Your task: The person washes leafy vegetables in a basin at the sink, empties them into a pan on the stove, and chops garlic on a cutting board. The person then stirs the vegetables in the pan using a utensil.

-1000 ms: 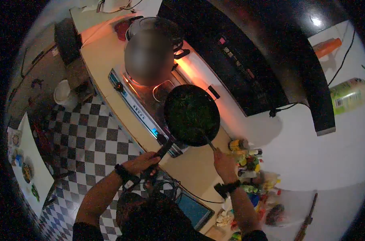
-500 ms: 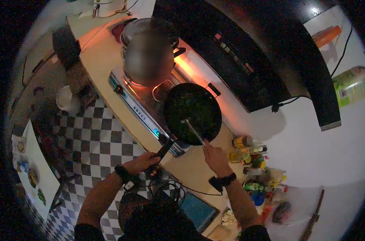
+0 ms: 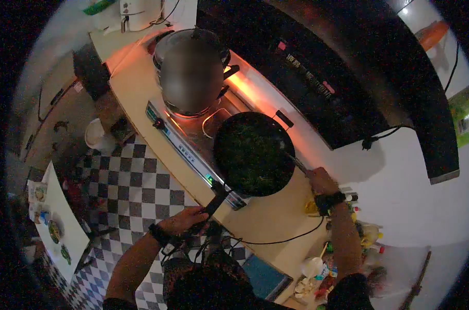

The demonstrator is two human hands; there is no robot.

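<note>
A dark wok [image 3: 229,178] sits on the gas stove [image 3: 185,150], with dark green leafy food [image 3: 252,155] spread inside it. The black wok handle [image 3: 216,202] points toward me, and my left hand [image 3: 183,219] is wrapped around it. My right hand [image 3: 323,181] grips a spatula [image 3: 299,164] by its handle. Its shaft crosses the wok's right rim and its far end is over the food near that side; the shape of that end is too dark to make out.
A large steel pot [image 3: 167,103] stands on the burner behind the wok, with a glowing flame below. A range hood [image 3: 322,67] overhangs at the right. Several bottles [image 3: 369,232] line the wall. A cable [image 3: 281,242] crosses the counter. A low table [image 3: 64,227] holds dishes at the left.
My right hand has moved right with the spatula, whose end went from the middle of the food to the wok's right side. My left hand keeps its hold. The view has shifted slightly.
</note>
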